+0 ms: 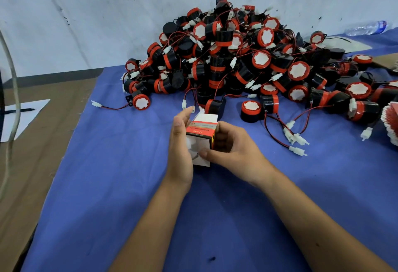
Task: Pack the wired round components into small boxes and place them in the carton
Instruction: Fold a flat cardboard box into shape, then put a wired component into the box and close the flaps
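Note:
A small white box with a red band (201, 130) is held between both hands over the blue cloth (120, 185). My left hand (179, 148) grips its left side, fingers reaching up past the top flap. My right hand (231, 146) curls round its right side, thumb pressed on the white front face. Just beyond the box lies a black and red round component (214, 105) with a red and black wire. A big pile of the same wired round components (232, 56) rises behind it against the wall. No carton is in view.
A stack of flat red and white box blanks (391, 125) sits at the right edge. Loose white connectors (295, 140) trail on wires to the right of my hands. A white sheet with a pen (20, 112) lies on brown cardboard at left. A plastic bottle (366, 27) lies far right.

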### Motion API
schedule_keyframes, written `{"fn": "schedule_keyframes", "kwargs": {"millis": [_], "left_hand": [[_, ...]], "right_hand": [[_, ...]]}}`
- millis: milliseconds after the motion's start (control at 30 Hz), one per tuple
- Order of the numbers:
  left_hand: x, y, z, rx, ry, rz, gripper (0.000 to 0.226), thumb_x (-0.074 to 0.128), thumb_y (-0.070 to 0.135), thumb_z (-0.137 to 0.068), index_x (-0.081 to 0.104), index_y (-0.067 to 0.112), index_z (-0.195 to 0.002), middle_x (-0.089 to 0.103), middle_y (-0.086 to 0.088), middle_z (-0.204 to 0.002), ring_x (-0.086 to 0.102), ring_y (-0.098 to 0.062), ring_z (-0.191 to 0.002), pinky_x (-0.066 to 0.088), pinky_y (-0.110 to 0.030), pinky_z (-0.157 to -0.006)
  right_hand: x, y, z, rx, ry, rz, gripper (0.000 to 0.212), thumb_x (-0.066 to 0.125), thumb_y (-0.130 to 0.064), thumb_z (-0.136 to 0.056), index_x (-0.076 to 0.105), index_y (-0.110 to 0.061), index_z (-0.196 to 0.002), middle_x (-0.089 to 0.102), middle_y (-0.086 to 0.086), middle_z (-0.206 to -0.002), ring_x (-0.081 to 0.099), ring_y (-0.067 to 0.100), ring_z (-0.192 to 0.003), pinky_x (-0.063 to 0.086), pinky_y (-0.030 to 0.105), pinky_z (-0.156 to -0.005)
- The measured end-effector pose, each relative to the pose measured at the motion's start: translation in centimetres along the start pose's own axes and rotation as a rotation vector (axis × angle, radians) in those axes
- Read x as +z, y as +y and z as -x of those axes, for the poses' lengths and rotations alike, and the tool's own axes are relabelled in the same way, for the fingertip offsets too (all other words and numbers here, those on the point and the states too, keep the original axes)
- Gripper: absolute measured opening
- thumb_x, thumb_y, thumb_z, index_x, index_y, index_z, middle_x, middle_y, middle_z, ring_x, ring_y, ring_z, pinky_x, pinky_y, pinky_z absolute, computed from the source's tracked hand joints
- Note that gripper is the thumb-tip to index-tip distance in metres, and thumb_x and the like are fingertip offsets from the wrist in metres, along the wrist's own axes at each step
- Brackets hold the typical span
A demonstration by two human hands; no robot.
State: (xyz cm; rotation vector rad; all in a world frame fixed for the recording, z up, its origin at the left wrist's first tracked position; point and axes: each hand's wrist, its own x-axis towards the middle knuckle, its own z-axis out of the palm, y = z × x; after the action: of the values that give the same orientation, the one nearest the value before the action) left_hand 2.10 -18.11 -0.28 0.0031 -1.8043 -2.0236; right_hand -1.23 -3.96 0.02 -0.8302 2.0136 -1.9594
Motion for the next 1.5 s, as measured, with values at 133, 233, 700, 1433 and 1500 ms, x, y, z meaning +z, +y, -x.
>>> {"fn": "schedule_keyframes", "kwargs": {"millis": [133,233,700,1433,1500], "left_hand": [[0.0,0.4,0.0,-0.128,-0.006,0.088,0.065,0.032,0.061,-0.097,0.062,0.018,-0.135,0.072,-0.014,-0.128,0.069,-0.030,-0.119,0.058,-0.040,-0.094],[0.7,0.3,0.3,-0.098,0.004,0.029,0.060,0.033,0.057,-0.099,0.063,0.016,-0.131,0.073,-0.011,-0.123,0.071,-0.023,-0.113,0.059,-0.034,-0.088],[-0.8,0.6,-0.5,-0.060,0.050,-0.078,0.057,0.058,0.067,-0.086,0.057,0.032,-0.132,0.063,-0.003,-0.134,0.061,-0.022,-0.126,0.054,-0.039,-0.101],[-3.3,-1.3,-1.9,-0.007,0.411,-0.474,0.018,0.053,0.005,-0.095,0.054,0.010,-0.078,0.060,0.006,-0.073,0.050,-0.007,-0.065,0.037,-0.015,-0.050],[-3.4,-1.3,-1.9,-0.006,0.435,-0.484,0.023,0.054,0.006,-0.094,0.053,0.017,-0.074,0.058,0.008,-0.071,0.050,-0.004,-0.063,0.037,-0.014,-0.049]], "right_hand": [[0.5,0.3,-0.2,-0.014,0.089,0.159,0.035,0.077,-0.006,-0.088,0.066,-0.015,-0.120,0.076,-0.003,-0.108,0.073,0.015,-0.101,0.060,0.043,-0.093],[0.9,0.8,-0.2,-0.039,0.184,0.337,0.037,0.075,-0.005,-0.087,0.065,-0.018,-0.120,0.073,-0.008,-0.106,0.070,0.009,-0.100,0.058,0.039,-0.091],[1.4,-0.5,-0.2,-0.247,0.028,0.876,0.010,0.068,-0.011,-0.089,0.067,-0.012,-0.098,0.067,-0.004,-0.090,0.058,0.018,-0.079,0.049,0.038,-0.068],[-1.5,0.3,-5.9,-0.038,0.045,1.583,0.083,0.061,0.003,-0.089,0.019,-0.008,-0.160,0.035,0.014,-0.151,0.036,0.035,-0.136,0.035,0.045,-0.117],[-0.3,-0.6,-5.0,-0.048,0.125,1.614,0.067,0.066,0.004,-0.082,0.041,-0.006,-0.143,0.044,0.012,-0.127,0.048,0.027,-0.104,0.049,0.033,-0.089]]}}
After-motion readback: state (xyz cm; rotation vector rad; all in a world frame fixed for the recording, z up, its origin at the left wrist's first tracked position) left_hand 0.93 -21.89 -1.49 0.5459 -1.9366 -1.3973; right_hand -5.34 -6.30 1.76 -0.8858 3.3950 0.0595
